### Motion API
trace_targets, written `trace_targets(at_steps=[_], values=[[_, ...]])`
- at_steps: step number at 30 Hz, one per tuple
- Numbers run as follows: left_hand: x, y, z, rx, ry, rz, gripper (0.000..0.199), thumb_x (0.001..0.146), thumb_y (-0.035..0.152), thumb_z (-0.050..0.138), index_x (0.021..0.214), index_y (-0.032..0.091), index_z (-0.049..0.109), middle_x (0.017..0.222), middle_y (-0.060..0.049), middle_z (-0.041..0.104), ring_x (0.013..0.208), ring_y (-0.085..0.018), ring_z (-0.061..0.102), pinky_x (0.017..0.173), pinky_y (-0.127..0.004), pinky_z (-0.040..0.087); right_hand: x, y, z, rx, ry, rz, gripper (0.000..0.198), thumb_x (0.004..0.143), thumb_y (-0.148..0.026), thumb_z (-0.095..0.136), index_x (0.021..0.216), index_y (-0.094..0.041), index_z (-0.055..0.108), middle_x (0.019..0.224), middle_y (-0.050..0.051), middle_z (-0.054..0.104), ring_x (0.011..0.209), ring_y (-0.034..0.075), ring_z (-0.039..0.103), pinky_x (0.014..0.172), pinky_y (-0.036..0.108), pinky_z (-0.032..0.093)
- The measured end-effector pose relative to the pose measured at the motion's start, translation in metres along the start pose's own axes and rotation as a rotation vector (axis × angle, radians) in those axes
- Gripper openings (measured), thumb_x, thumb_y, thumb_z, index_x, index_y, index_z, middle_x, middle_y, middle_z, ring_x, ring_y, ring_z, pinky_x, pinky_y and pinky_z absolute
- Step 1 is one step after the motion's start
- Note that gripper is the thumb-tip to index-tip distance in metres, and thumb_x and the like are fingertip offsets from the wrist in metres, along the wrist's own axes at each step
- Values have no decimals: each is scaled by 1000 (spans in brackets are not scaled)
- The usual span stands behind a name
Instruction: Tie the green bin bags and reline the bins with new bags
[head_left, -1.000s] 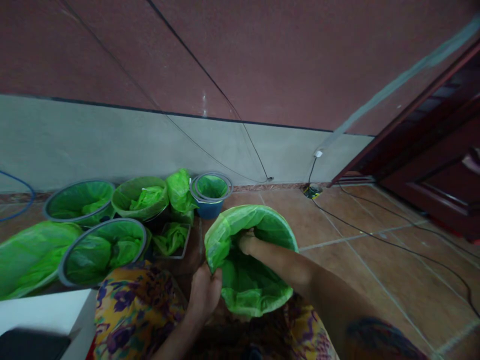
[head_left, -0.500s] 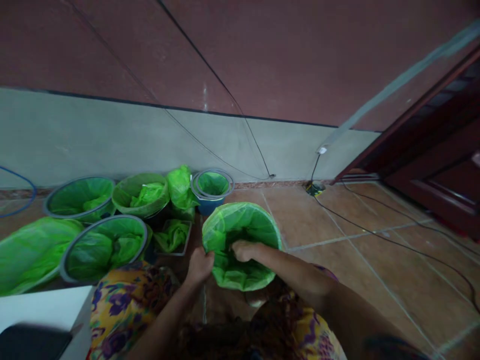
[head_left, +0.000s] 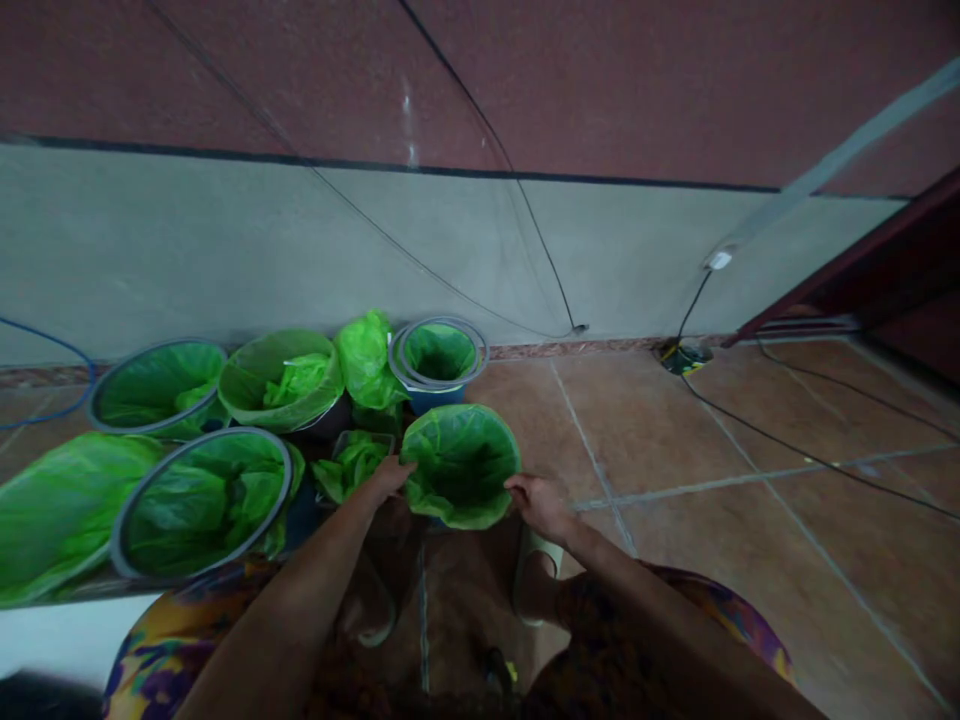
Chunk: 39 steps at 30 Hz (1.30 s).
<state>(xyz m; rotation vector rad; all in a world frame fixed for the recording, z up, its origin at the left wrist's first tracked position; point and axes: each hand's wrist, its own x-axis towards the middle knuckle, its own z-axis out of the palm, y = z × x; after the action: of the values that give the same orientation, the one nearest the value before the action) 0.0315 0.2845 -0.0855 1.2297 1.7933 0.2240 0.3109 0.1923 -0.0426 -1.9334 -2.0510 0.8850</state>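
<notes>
Between my hands is a round bin lined with a green plastic bag, its mouth facing up toward me. My left hand pinches the rim on the left side. On the right side, my right hand grips the rim, thumb and fingers closed on the bag's edge. The liner folds over the rim, and the bin's body is mostly hidden below it. Just behind stands a blue bin with grey rings and a green liner. A small clear container with a crumpled green bag sits near my left hand.
Several green-lined bins crowd the left, including a grey-rimmed bin and a pale bin. A bunched green bag stands by the wall. At right, a black cable crosses the tiled floor from a small dark tub.
My right hand has come out of the bin's inside and now holds its right rim. The bin has moved slightly away from me. My view has shifted a little.
</notes>
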Motion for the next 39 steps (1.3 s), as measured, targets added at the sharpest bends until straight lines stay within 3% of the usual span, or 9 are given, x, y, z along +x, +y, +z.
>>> trace_targets(at_steps=[3, 5, 8, 11, 14, 24, 30, 33, 39], values=[[6, 5, -13, 72, 29, -51, 57, 83, 46, 61, 122, 5, 55, 117, -22, 65, 96, -29, 67, 68, -30, 52, 11, -6, 3, -8, -32, -36, 32, 90, -18, 45, 108, -22, 71, 110, 7, 72, 103, 21, 66, 92, 29, 46], [-6, 10, -20, 225, 191, -16, 71, 82, 50, 61, 130, 0, 46, 129, -29, 56, 114, -35, 59, 82, -35, 51, 16, -16, 5, -27, -52, -62, 32, 90, -18, 45, 108, -21, 70, 112, 7, 71, 103, 21, 65, 91, 28, 45], [-45, 14, -17, 480, 418, 238, 47, 91, 36, 50, 127, 7, 50, 126, -21, 57, 116, -29, 57, 94, -35, 45, 20, -32, 10, -74, -114, -113, 30, 88, -17, 46, 105, -21, 70, 109, 7, 70, 98, 20, 65, 87, 27, 44], [-83, 6, 2, 645, 118, 595, 25, 88, 17, 47, 109, 17, 60, 113, -9, 62, 107, -19, 59, 96, -29, 43, 17, -44, 16, -143, -238, -203, 24, 86, -16, 49, 99, -18, 69, 102, 8, 69, 94, 19, 64, 84, 26, 44], [-97, -7, 23, 827, -21, 672, 22, 88, 13, 45, 101, 17, 62, 105, -9, 62, 101, -21, 58, 94, -33, 44, 13, -47, 25, -227, -322, -308, 22, 83, -20, 57, 101, -13, 66, 103, 12, 67, 98, 22, 62, 85, 28, 45], [-87, -24, 34, 1021, -34, 716, 23, 91, 11, 41, 97, 15, 63, 98, -9, 61, 89, -23, 57, 77, -35, 47, 18, -34, 50, -376, -357, -387, 26, 86, -10, 45, 104, -13, 63, 109, 13, 64, 94, 21, 63, 78, 31, 49], [-85, -26, 28, 984, 25, 703, 21, 90, 15, 46, 92, 15, 66, 117, -13, 60, 103, -25, 57, 87, -39, 49, 17, -32, 40, -385, -307, -374, 26, 90, -32, 51, 92, -13, 68, 104, 14, 66, 96, 24, 62, 82, 32, 47], [-84, -27, 25, 919, 80, 667, 20, 89, 23, 49, 91, 14, 68, 129, -13, 56, 112, -26, 54, 96, -39, 46, 18, -35, 35, -374, -291, -350, 24, 92, -29, 48, 95, -14, 67, 101, 11, 67, 97, 21, 62, 83, 29, 46], [-79, -25, 32, 893, -43, 697, 30, 92, 23, 46, 118, 20, 60, 127, -9, 60, 103, -21, 62, 85, -33, 51, 21, -37, 43, -426, -310, -424, 20, 89, -18, 49, 101, -15, 65, 104, 12, 66, 95, 21, 62, 78, 30, 47]])
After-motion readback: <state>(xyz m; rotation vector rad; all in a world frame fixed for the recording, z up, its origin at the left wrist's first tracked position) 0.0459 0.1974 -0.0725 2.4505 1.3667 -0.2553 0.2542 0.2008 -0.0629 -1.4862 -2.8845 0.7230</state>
